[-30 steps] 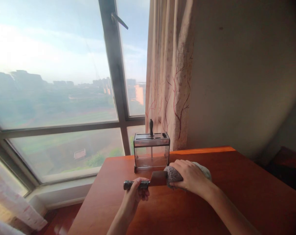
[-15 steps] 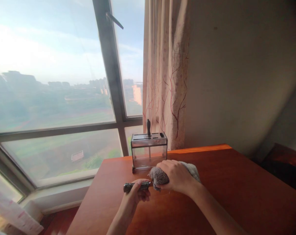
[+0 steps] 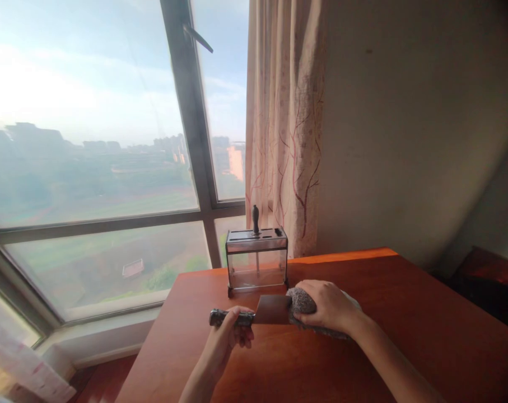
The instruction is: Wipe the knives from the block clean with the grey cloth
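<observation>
A cleaver (image 3: 273, 309) with a broad blade and a dark handle is held level above the table. My left hand (image 3: 231, 330) is closed around its handle, thumb on top. My right hand (image 3: 327, 305) grips a grey fuzzy cloth (image 3: 301, 302), which is wrapped over the far part of the blade. The blade shows bare between the handle and the cloth; its tip end is hidden under the cloth and hand. Behind the cleaver stands a clear-sided knife block (image 3: 257, 242), with one dark-handled tool (image 3: 255, 219) upright in it.
The reddish-brown wooden table (image 3: 186, 358) reaches back toward the window (image 3: 94, 218) and a patterned curtain (image 3: 287, 129). A plain wall (image 3: 396, 140) is on the right. Low at the far right is a dark piece of furniture (image 3: 489, 274).
My right hand and the cloth have slid right along the blade, away from the handle, so more of the blade shows. My left hand has shifted slightly left with the handle.
</observation>
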`<state>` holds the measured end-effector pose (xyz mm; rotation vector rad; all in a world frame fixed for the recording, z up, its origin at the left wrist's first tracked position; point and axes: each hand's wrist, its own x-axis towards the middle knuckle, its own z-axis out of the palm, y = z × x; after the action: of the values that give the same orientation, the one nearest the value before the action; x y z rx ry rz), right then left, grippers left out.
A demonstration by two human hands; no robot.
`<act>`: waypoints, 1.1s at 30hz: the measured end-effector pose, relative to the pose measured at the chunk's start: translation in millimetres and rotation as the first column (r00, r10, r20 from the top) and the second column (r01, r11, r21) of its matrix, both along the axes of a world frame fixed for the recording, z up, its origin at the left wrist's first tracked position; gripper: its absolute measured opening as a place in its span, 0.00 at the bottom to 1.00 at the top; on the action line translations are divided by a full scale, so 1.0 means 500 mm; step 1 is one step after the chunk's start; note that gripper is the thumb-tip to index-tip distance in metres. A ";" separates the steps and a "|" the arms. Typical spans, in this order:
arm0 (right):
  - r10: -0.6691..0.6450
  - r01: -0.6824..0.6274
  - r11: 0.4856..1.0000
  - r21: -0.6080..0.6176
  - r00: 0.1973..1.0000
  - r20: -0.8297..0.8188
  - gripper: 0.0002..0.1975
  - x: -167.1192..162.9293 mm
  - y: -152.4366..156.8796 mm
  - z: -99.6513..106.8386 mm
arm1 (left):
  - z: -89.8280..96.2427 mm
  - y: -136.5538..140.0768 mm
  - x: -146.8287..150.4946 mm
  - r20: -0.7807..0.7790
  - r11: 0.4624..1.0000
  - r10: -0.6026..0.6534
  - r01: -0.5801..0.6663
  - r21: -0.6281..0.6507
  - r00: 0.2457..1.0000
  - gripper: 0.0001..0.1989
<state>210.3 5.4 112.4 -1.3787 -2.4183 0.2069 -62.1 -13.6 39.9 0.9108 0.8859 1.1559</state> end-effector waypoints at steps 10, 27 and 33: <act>0.054 -0.054 0.998 -0.045 0.999 -0.004 0.27 -0.091 -0.003 0.002 | -0.017 0.000 0.027 -0.103 0.998 -0.017 0.011 -0.058 0.995 0.24; -0.039 -0.048 0.972 -0.231 0.932 -0.360 0.26 0.017 0.024 -0.018 | 0.008 0.012 -0.011 -0.009 0.981 0.164 -0.164 -0.104 0.986 0.23; -0.126 -0.162 0.940 -0.299 0.651 -0.748 0.26 0.045 0.025 -0.047 | 0.005 0.012 -0.006 0.120 0.977 0.194 -0.181 -0.111 0.974 0.18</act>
<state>232.9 17.8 88.7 -1.0613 -1.7009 1.0419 -65.0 -7.5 42.5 0.6728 0.9290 1.3060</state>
